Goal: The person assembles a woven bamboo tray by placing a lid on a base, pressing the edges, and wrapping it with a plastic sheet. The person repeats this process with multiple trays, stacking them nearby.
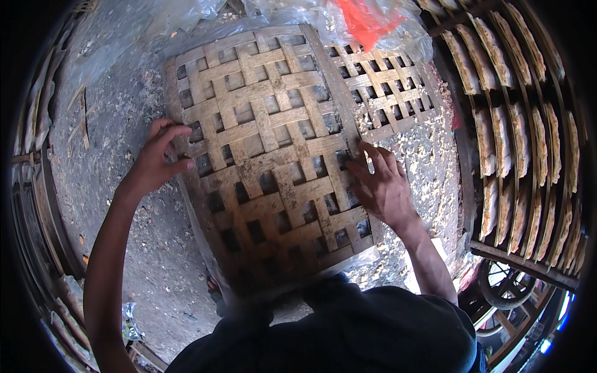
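Note:
A large woven bamboo tray [258, 133], with a wooden frame and square gaps in a crisscross lattice, lies in front of me, its near end close to my body. At its left edge is my left hand [155, 155], fingers curled onto the frame, with the thumb set apart lower down. Over the right rail bends my right hand [385, 186], its thumb and fingertips on the frame. Both hands hold the tray by its sides. Beyond its right edge, a second woven tray [398, 93] lies partly covered by the first one.
On the right stands a wooden rack [516, 124] with several rows of pale, crusted slabs. Clear plastic sheeting [280, 12] and a red plastic piece [367, 25] lie at the far side. The grey floor [124, 81] is strewn with crumbs. A spoked wheel [507, 283] shows at lower right.

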A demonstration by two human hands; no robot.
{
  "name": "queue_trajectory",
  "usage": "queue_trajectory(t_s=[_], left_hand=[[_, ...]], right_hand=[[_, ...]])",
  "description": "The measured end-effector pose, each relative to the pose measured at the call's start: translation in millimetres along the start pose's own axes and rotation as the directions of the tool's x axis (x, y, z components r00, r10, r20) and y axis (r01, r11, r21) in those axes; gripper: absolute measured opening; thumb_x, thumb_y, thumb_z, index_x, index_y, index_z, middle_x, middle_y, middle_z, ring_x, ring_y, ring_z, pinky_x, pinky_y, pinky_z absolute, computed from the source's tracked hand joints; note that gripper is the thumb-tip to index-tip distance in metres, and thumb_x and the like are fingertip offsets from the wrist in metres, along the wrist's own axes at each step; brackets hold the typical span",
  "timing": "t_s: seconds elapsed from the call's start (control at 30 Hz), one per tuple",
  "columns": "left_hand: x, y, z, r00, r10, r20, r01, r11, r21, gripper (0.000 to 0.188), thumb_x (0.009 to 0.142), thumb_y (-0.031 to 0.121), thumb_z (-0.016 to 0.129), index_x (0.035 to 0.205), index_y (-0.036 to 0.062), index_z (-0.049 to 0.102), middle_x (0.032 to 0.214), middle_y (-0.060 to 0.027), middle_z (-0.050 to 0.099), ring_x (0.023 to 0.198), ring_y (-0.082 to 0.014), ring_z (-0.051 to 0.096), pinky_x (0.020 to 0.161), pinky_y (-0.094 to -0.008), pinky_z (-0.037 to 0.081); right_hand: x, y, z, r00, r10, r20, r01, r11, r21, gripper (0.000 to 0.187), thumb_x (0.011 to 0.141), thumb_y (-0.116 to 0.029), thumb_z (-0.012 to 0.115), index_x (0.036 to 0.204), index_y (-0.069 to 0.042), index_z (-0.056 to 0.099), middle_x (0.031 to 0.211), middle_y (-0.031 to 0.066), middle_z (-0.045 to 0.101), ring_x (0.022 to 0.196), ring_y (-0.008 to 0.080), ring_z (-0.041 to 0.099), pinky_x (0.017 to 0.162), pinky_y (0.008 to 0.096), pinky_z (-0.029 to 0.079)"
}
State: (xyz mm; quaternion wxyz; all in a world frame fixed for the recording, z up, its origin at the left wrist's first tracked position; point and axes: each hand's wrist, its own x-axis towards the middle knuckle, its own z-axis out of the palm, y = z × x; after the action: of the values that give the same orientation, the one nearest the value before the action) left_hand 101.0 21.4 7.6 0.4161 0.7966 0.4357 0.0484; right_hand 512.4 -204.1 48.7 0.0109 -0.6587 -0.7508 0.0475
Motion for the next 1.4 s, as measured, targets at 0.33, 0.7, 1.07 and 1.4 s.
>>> queue_trajectory(t_s=[0.33,0.7,1.07,1.4], left_hand=[[0,-1,1,1.000,-0.027,0.004,0.027,1.000,0.014,0.064,0.079,0.014,0.087,0.137,0.0171,0.059,0.133,-0.0064,0.042,0.103,-0.0221,0.052,0.081,-0.0343,0.052],[4,2,5,1.000,-0.018,0.007,0.018,1.000,-0.023,0.065,0.078,0.013,0.087,0.136,0.0167,0.059,0.132,-0.0057,0.041,0.102,-0.0213,0.052,0.082,-0.0344,0.052],[7,-2,3,1.000,-0.020,0.002,0.020,0.999,-0.033,0.067,0.077,0.013,0.088,0.137,0.0181,0.059,0.131,-0.0044,0.041,0.099,-0.0188,0.052,0.081,-0.0323,0.052],[8,4,-1,0.995,-0.082,0.051,0.082,0.997,0.005,0.063,0.080,0.014,0.087,0.136,0.0198,0.060,0.133,-0.0038,0.042,0.102,-0.0169,0.053,0.088,-0.0333,0.052]], right_hand=[[-16,-12,15,0.982,0.076,-0.173,-0.078,0.997,0.000,0.021,0.080,-0.008,0.079,0.099,-0.011,0.072,0.130,0.0096,0.060,0.119,0.0345,0.058,0.095,0.0471,0.051],[-27,81,42,0.726,0.656,-0.206,-0.428,0.666,0.610,0.042,0.091,-0.009,0.073,0.129,-0.002,0.057,0.135,0.0266,0.060,0.125,0.0416,0.061,0.111,0.0550,0.045],[27,89,77,0.692,0.668,0.273,-0.547,0.239,0.802,0.086,0.102,-0.049,0.061,0.159,0.004,0.025,0.160,0.0287,0.036,0.146,0.0409,0.041,0.119,0.0496,0.037],[-5,27,41,0.968,0.245,-0.061,-0.158,0.775,0.612,0.081,0.099,-0.040,0.069,0.158,0.000,0.031,0.157,0.0260,0.042,0.144,0.0386,0.044,0.115,0.0485,0.041]])
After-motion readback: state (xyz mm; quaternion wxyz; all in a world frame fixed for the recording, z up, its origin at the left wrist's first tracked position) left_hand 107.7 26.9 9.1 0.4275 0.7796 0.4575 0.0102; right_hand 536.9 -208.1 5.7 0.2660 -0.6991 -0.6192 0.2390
